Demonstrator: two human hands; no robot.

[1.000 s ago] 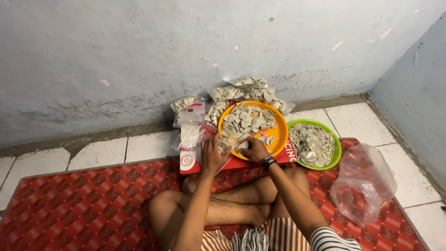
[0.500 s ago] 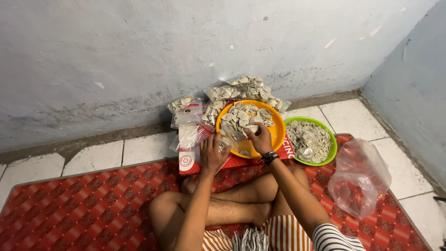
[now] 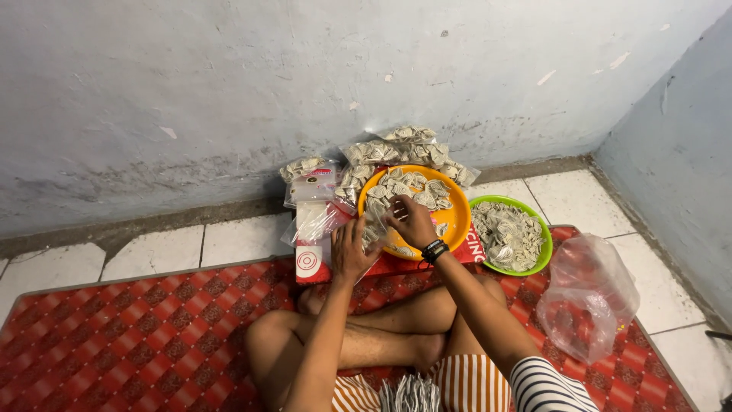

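Head view: person sits cross-legged on a red patterned mat [image 3: 137,336] against a blue-grey wall. Left hand [image 3: 352,248] pinches a small clear bag [image 3: 372,227] at the near edge of the orange bowl [image 3: 457,217], fingers closed on its mouth. Right hand [image 3: 413,221] hovers over the bowl, fingers curled on what looks like pale ridged shells [image 3: 415,189]; exact grip unclear. Green bowl [image 3: 546,246] just beside holds more shells. Filled bags [image 3: 396,151] lean on the wall.

Risks, as I judge them: thin slippery film may sag shut and spill pieces; brittle shells could crack if squeezed; the shallow bowl may tip off the red box [image 3: 313,263] under it.
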